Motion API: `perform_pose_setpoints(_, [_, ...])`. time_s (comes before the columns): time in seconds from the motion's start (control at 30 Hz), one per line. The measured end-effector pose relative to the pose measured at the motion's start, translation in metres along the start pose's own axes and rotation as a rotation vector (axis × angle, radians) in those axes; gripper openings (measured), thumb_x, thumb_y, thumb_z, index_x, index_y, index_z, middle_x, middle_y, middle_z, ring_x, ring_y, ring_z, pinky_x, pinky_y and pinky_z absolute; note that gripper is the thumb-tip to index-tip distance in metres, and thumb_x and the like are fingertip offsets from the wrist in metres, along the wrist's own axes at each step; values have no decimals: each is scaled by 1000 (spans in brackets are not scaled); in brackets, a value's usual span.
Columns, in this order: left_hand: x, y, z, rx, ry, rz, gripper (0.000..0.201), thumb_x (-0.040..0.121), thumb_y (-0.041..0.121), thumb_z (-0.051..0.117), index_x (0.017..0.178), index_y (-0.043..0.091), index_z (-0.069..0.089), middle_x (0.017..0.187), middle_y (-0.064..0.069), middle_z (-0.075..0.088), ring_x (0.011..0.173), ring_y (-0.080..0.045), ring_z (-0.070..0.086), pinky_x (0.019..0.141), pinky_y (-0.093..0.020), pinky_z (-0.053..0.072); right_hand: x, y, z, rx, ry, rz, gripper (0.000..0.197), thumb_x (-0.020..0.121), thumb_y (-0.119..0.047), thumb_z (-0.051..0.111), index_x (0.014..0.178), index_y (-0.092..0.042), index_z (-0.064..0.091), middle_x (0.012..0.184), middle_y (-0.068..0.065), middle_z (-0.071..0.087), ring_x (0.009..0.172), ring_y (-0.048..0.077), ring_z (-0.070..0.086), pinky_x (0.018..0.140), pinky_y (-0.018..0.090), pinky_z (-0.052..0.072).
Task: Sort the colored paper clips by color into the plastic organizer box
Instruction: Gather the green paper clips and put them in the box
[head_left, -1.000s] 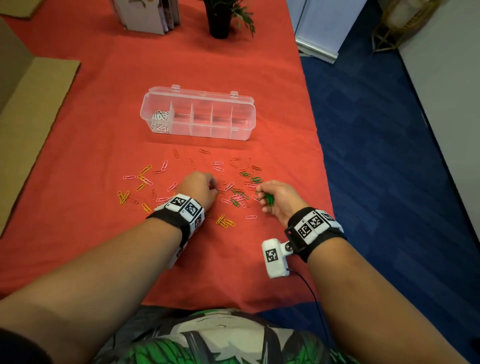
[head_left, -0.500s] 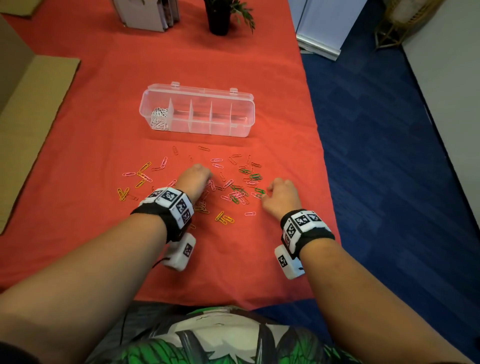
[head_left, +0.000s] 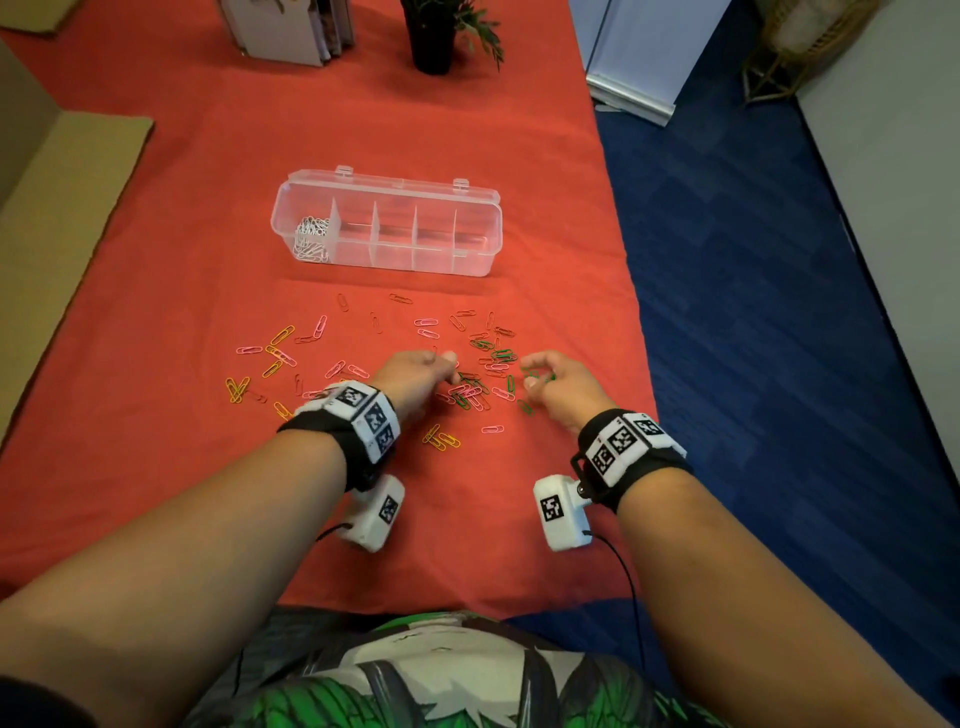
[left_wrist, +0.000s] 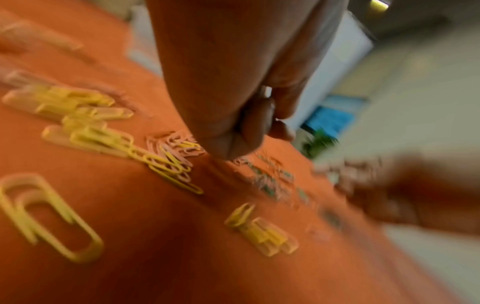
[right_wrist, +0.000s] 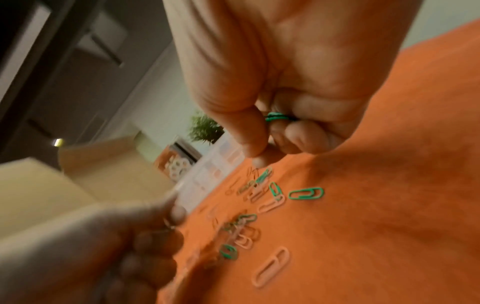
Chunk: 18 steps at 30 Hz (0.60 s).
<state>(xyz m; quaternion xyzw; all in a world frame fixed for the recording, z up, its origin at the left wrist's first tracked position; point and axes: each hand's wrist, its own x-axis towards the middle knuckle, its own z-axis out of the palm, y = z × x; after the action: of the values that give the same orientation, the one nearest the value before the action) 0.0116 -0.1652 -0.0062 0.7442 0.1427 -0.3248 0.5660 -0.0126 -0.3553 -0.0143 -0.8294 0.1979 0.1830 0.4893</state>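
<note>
Thin green wire paper clips (right_wrist: 279, 118) sit clamped in the curled right hand (head_left: 558, 387); the left hand (head_left: 415, 376) pinches, contents unclear. The clear ribbed plastic organizer box (head_left: 467, 260) sits beyond on red cloth (head_left: 182, 234).

Matt cloth, clear plastic, coated clips

The red cloth (head_left: 156, 291) looks matt and soft. The box (head_left: 467, 260) is clear, glossy, smooth plastic. The clips (head_left: 441, 441) have smooth coloured coatings with a slight sheen. Cardboard (head_left: 57, 218) at the side looks dull and papery.
</note>
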Motion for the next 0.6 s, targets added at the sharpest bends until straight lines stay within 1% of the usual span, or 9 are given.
perform_pose_setpoints(0.07, [3,-6,5,438,57,190,16,83,32,66,74,18,67,68,-6,64,55,-10,56,54,-18,41,-3,-4,-4,203,-31,72,26,89,4,42,95,-17,58,63,0,45,43,4,39,36,14,29])
perform_pose_setpoints(0.13, [3,-10,7,801,89,306,15,77,30,70,90,22,73,91,-6,72,84,-18,65,72,-22,44,-8,-10,-9,460,-74,155,25,87,3,38,83,-15,55,64,1,45,44,6,38,35,15,28])
perform_pose_setpoints(0.2, [8,-16,9,961,102,377,21,76,29,69,96,25,72,102,-4,71,97,-23,65,83,-27,49,-10,-13,-13,669,-119,247,21,88,-6,38,73,-14,50,64,0,44,48,10,39,39,16,30])
perform_pose_setpoints(0.27, [10,-18,11,1042,94,418,17,77,29,66,93,24,70,102,-6,67,98,-27,63,86,-34,52,-8,-13,-14,705,-106,315,23,90,-14,39,68,-16,47,61,-1,41,44,8,39,38,15,29])
perform_pose_setpoints(0.33, [12,-21,11,1098,80,448,14,80,30,61,88,21,68,100,-9,63,97,-29,61,84,-37,51,-2,-12,-10,512,-51,301,22,90,-13,44,69,-17,47,61,-1,41,42,8,37,37,15,26])
perform_pose_setpoints(0.4, [13,-21,9,1097,68,442,17,83,29,56,89,18,67,100,-11,63,96,-31,61,84,-36,51,4,-13,-5,42,-36,204,15,89,-13,48,76,-15,56,73,8,57,53,17,45,44,21,33])
perform_pose_setpoints(0.47, [12,-20,10,1017,102,429,18,85,26,56,91,14,67,99,-12,65,94,-30,61,81,-33,49,8,-15,1,-422,-10,100,22,91,-21,48,95,-6,63,104,19,65,86,29,60,70,30,47])
perform_pose_setpoints(0.53, [8,-13,9,781,149,345,14,86,22,55,85,11,65,88,-11,67,84,-28,61,74,-32,46,7,-17,7,-619,41,61,35,91,-29,49,110,-3,60,119,19,61,111,32,57,91,33,46])
perform_pose_setpoints(0.6, [6,-4,5,326,108,151,19,87,17,49,69,16,55,68,-5,57,62,-21,54,63,-28,42,4,-20,15,-730,92,-19,38,90,-29,52,116,-1,56,124,19,56,116,33,54,95,36,45])
